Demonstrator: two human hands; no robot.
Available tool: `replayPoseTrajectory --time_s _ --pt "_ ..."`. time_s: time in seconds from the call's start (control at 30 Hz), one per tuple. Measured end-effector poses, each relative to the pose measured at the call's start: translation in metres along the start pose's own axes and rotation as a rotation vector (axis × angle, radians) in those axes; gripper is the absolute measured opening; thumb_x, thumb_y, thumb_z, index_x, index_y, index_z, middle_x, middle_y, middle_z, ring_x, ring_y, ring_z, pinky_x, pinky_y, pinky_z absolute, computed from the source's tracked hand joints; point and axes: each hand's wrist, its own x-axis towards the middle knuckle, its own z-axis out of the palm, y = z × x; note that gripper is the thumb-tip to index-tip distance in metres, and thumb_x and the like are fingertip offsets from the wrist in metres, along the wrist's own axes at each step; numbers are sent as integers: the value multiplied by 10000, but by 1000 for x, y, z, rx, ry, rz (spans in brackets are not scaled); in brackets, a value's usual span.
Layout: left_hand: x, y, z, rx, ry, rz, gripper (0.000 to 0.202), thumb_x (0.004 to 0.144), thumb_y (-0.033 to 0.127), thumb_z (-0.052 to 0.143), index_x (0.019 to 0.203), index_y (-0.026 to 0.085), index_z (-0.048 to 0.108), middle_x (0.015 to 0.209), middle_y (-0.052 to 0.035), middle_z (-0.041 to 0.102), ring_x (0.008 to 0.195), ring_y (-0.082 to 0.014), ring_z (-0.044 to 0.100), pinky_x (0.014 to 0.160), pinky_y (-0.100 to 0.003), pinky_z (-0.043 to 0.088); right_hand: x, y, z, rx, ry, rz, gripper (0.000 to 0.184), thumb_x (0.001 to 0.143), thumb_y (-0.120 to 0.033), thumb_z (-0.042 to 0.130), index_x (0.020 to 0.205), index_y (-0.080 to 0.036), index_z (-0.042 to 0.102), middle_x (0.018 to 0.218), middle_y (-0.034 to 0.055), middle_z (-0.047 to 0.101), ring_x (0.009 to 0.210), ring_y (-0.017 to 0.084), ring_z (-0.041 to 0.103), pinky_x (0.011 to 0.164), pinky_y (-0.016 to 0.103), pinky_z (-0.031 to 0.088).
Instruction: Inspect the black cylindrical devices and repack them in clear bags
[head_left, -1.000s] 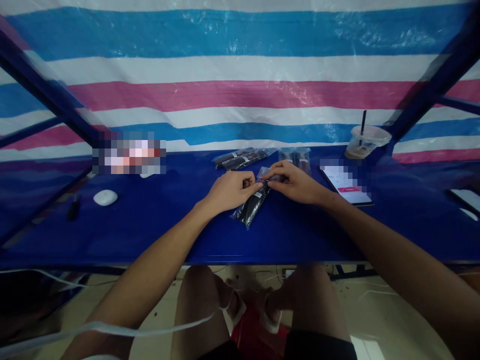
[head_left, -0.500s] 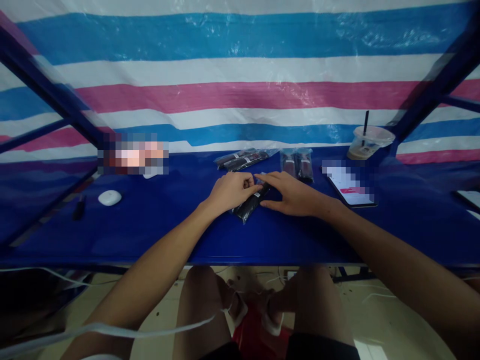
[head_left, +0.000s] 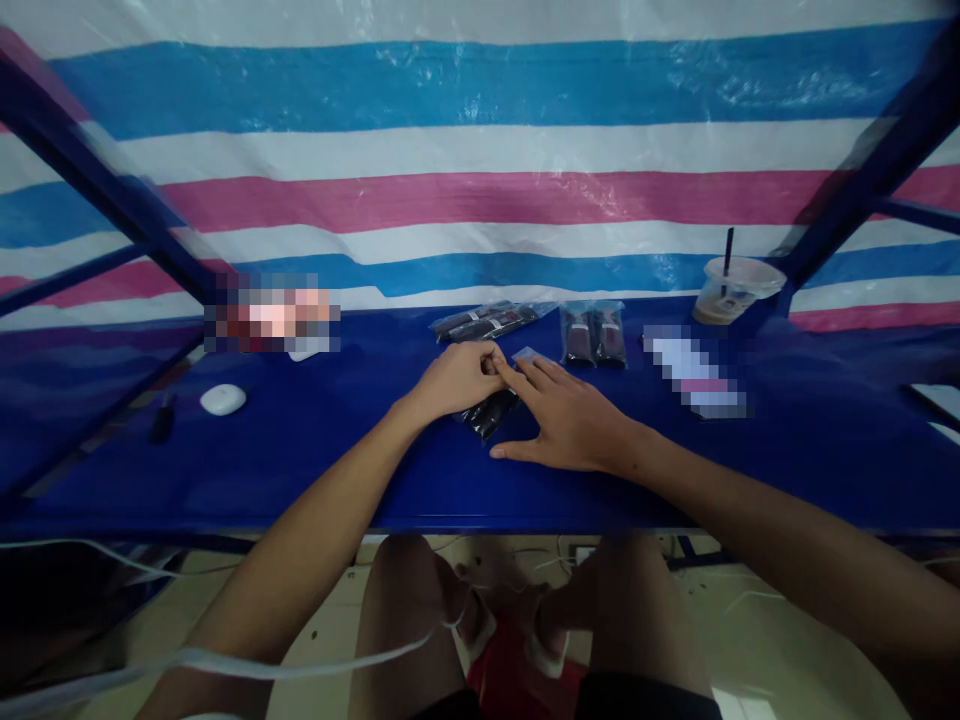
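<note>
A clear plastic packet (head_left: 487,413) with a dark item inside lies on the blue table in front of me, partly covered by both hands. My left hand (head_left: 466,376) rests over it from the left, its fingers curled and closed on the packet. From the right, my right hand (head_left: 561,412) reaches across the packet with its fingers stretched out and its thumb apart. Its fingertips meet the left hand near the packet's upper part. What lies under the fingers is hidden.
Behind my hands lie several similar packets (head_left: 487,320), with two more packets (head_left: 592,335) side by side to their right. A phone (head_left: 694,375), partly pixelated, and a cup with a straw (head_left: 731,292) are on the right. A white oval object (head_left: 223,400) sits left.
My right hand has moved left and toward me, now lying across the packet with its fingers at my left hand. The left hand stays almost in place.
</note>
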Motion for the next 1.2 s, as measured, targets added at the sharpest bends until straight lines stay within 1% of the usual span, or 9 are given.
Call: replayPoseTrajectory --time_s 0.1,0.23,0.3,0.4,0.63,0.77,0.87,1.03,1.2 --pt "2 -17 -20 -90 -32 188 188 863 223 586 1002 188 707 960 -49 753 876 -197 692 766 -308 513 -1 -7 3 0 -19 14 1105 877 -856 573 1729 -243 226 1659 231 421 1563 512 312 1196 695 379" --pt "8 -44 -25 69 344 166 354 881 202 560 1215 175 677 1250 -116 727 1153 -261 675 969 -401 538 -4 -12 7 -9 -28 -13 1007 876 -857 574 1663 -249 418 1668 244 400 1574 540 261 1194 716 361" --pt "12 -51 -16 207 309 143 429 953 289 586 1367 186 622 1437 -131 658 1334 -295 599 1136 -472 463 -3 -17 11 -15 -1 -27 1020 850 -879 584 1608 -201 505 1660 265 403 1571 550 257 1206 722 337" --pt "19 -54 -1 354 183 73 530 1007 424 596 1484 195 557 1558 -145 578 1452 -342 510 1195 -529 407 0 -24 15 -24 29 -15 1000 839 -879 597 1500 -129 599 1617 294 452 1553 553 301 1214 714 336" --pt "19 -57 -16 470 87 -30 587 904 268 631 1486 209 582 1395 -164 624 1245 -359 623 1056 -498 515 3 -11 9 -28 -3 -28 726 913 -589 696 1492 -161 603 1630 234 473 1552 500 348 1188 656 411" --pt "9 -59 -23 507 62 -118 543 931 441 646 1440 254 636 1376 -162 624 1219 -402 619 1029 -564 505 6 12 5 -44 -15 -67 736 907 -557 693 1536 -191 582 1629 205 486 1540 488 376 1198 650 393" --pt "11 -63 -22 520 61 -84 519 1001 518 569 1423 223 637 1413 -173 618 1268 -412 589 1050 -590 475 10 24 0 -81 -38 -81 689 904 -522 696 1504 -193 622 1605 213 511 1508 491 424 1175 650 413" --pt "16 -84 -26 558 -21 -15 453 1038 406 492 1364 129 641 1314 -220 617 1180 -383 600 1040 -559 483 15 38 -9 -164 -24 -106 720 942 -410 656 1600 -158 507 1606 255 489 1474 444 488 1200 651 369" --pt "8 -95 -42 500 73 -9 448 1041 379 452 1378 127 605 1278 -203 578 1203 -386 544 1093 -584 460 28 62 -7 -228 55 19 465 974 -346 588 1394 -171 684 1520 209 582 1432 447 513 1171 682 392"
